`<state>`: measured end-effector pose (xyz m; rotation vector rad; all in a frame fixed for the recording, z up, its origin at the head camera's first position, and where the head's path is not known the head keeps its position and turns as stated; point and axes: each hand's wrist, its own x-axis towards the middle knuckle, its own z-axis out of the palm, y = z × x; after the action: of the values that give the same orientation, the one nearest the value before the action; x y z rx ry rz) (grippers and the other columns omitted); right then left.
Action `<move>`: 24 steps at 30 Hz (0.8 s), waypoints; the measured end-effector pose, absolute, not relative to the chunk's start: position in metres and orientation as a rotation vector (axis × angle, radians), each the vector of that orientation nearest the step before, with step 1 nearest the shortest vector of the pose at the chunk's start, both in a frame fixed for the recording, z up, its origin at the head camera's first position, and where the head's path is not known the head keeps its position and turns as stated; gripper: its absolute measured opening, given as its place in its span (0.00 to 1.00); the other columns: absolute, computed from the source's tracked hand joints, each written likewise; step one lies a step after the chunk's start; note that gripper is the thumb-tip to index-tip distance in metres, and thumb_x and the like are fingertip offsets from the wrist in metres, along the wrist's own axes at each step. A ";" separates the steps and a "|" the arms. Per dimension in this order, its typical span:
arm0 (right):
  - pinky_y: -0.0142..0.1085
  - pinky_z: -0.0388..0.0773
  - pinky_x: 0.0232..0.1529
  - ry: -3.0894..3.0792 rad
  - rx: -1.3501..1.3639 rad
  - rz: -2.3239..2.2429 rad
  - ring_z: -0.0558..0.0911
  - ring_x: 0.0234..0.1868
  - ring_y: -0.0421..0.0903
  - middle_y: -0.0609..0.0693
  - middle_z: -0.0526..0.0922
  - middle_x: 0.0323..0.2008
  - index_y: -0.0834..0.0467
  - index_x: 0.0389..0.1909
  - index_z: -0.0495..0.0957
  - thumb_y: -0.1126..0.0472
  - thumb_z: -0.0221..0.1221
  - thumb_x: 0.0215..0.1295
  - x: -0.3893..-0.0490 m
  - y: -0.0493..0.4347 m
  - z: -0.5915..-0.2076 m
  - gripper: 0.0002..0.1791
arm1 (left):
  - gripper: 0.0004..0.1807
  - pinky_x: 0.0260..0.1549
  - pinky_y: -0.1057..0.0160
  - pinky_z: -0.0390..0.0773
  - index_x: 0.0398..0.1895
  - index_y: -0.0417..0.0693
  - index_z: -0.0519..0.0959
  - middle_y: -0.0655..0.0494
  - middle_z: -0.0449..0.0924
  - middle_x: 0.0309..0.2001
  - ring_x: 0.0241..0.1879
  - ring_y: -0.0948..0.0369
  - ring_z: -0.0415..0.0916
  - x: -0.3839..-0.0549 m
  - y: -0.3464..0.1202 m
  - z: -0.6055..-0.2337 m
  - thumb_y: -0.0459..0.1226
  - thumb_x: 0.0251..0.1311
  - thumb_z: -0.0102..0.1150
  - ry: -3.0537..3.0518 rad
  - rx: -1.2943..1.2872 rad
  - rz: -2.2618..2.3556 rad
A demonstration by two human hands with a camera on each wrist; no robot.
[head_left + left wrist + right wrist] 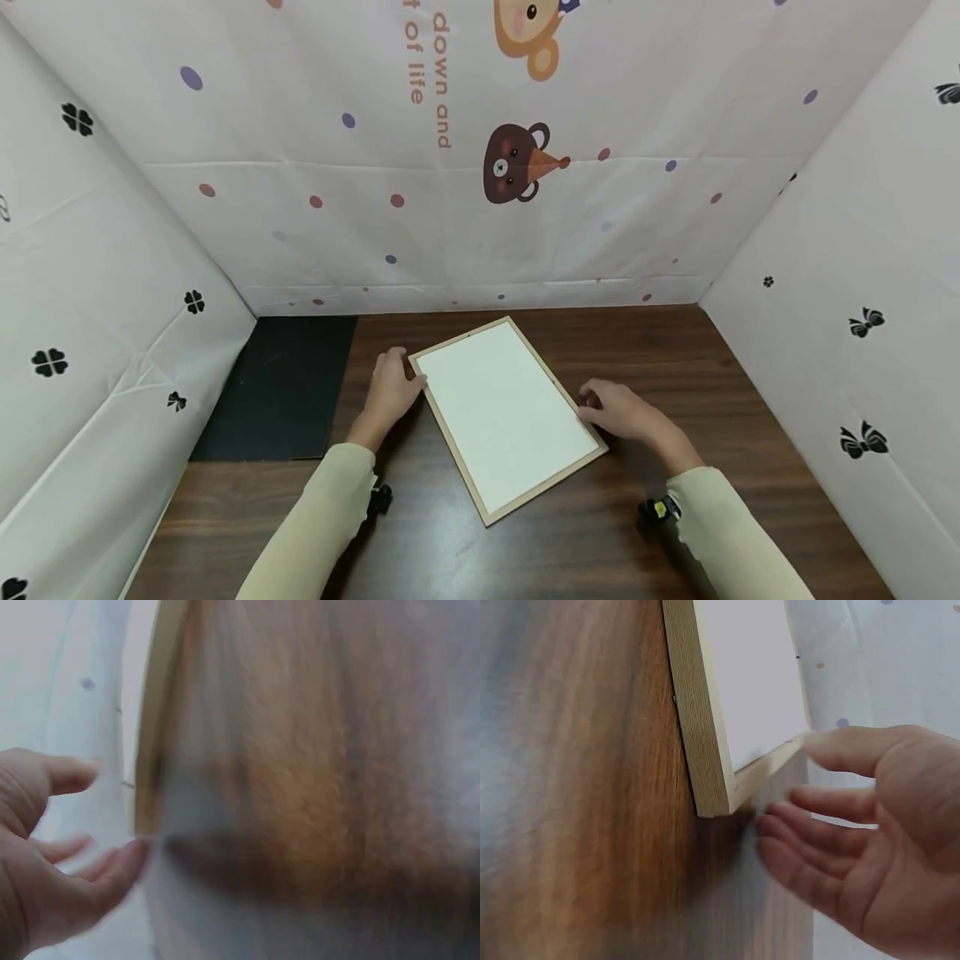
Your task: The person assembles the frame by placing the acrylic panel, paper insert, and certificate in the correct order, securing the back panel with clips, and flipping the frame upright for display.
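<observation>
A white board with a pale wooden frame (506, 417) lies tilted to one side on the dark wood table. At its upper left corner is my left hand (390, 387), thumb right at the frame's edge. In the left wrist view, that hand (67, 870) is blurred, with thumb and fingers spread apart beside the frame's edge (154, 720). My right hand (618, 408) is by the board's right side, near the lower right corner. The right wrist view has its thumb at the wooden rim (694, 712), while the loosely bent fingers of this hand (885, 832) stay below.
A flat black sheet (281, 387) lies at the table's back left. White printed cloth walls (450, 233) enclose the table (420, 533) at the back and both sides. Small dark devices sit at both wrists, by the pale green sleeves (318, 521).
</observation>
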<state>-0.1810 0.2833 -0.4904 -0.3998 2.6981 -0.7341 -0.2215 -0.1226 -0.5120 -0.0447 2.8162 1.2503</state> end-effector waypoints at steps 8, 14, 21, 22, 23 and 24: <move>0.48 0.81 0.48 2.734 -0.387 -0.777 0.82 0.48 0.50 0.58 0.83 0.52 0.65 0.66 0.73 0.55 0.57 0.78 -0.233 0.255 -0.496 0.24 | 0.46 0.38 0.52 0.85 0.75 0.27 0.57 0.28 0.75 0.61 0.28 0.49 0.85 -0.190 -0.109 -0.504 0.41 0.64 0.70 2.651 -0.073 1.158; 0.41 0.81 0.42 2.711 -0.292 -0.777 0.81 0.44 0.48 0.58 0.81 0.53 0.63 0.68 0.72 0.56 0.55 0.79 -0.261 0.234 -0.505 0.23 | 0.27 0.25 0.60 0.83 0.61 0.34 0.75 0.42 0.83 0.43 0.21 0.60 0.83 -0.180 -0.100 -0.510 0.35 0.61 0.72 2.600 -0.077 1.264; 0.39 0.73 0.35 2.734 -0.256 -0.793 0.76 0.40 0.49 0.59 0.78 0.52 0.65 0.66 0.73 0.61 0.52 0.78 -0.269 0.224 -0.508 0.21 | 0.24 0.22 0.60 0.80 0.56 0.36 0.77 0.49 0.82 0.28 0.18 0.58 0.81 -0.181 -0.096 -0.511 0.35 0.60 0.73 2.656 -0.067 1.205; 0.38 0.72 0.34 2.734 -0.250 -0.797 0.75 0.39 0.48 0.58 0.78 0.50 0.64 0.66 0.73 0.61 0.52 0.78 -0.269 0.224 -0.509 0.21 | 0.24 0.21 0.60 0.79 0.56 0.36 0.77 0.49 0.81 0.26 0.18 0.58 0.81 -0.182 -0.096 -0.511 0.36 0.60 0.73 2.662 -0.071 1.195; 0.38 0.72 0.33 2.729 -0.246 -0.804 0.75 0.37 0.48 0.58 0.78 0.49 0.65 0.66 0.73 0.62 0.51 0.78 -0.268 0.224 -0.509 0.20 | 0.24 0.20 0.60 0.79 0.56 0.37 0.78 0.50 0.81 0.24 0.17 0.57 0.80 -0.183 -0.096 -0.511 0.36 0.60 0.73 2.666 -0.076 1.191; 0.38 0.71 0.32 2.728 -0.240 -0.805 0.75 0.36 0.47 0.57 0.79 0.47 0.65 0.66 0.73 0.62 0.51 0.78 -0.268 0.224 -0.509 0.20 | 0.24 0.20 0.60 0.79 0.57 0.37 0.78 0.50 0.81 0.23 0.16 0.57 0.80 -0.184 -0.096 -0.511 0.36 0.60 0.73 2.669 -0.082 1.186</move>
<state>-0.2680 0.2243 -0.5089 -0.2400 2.7281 -0.8045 -0.1836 -0.0956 -0.5112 -0.0819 2.6687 1.1862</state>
